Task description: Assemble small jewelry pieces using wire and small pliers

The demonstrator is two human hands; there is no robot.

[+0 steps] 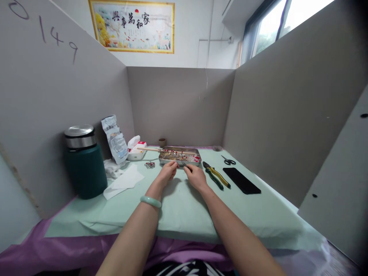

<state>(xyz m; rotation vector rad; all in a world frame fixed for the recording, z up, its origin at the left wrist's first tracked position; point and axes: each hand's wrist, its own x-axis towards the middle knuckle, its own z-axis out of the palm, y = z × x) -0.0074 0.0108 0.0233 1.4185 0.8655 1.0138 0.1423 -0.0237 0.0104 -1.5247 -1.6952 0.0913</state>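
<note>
My left hand, with a pale green bangle on its wrist, is closed in a pinch near the front edge of a metal tray. What its fingertips hold is too small to make out. Close to its right, my right hand is wrapped round a thin dark pointed tool, whose tip points left toward the left fingertips. The tool's kind cannot be told. Small red and gold beads lie in the tray behind both hands. A little cluster of red and silver beads sits on the cloth left of the tray.
To the right lie yellow-and-green pliers, black scissors and a black phone. On the left stand a green flask, a foil pouch, a tissue pack and white paper. Grey partitions enclose the table.
</note>
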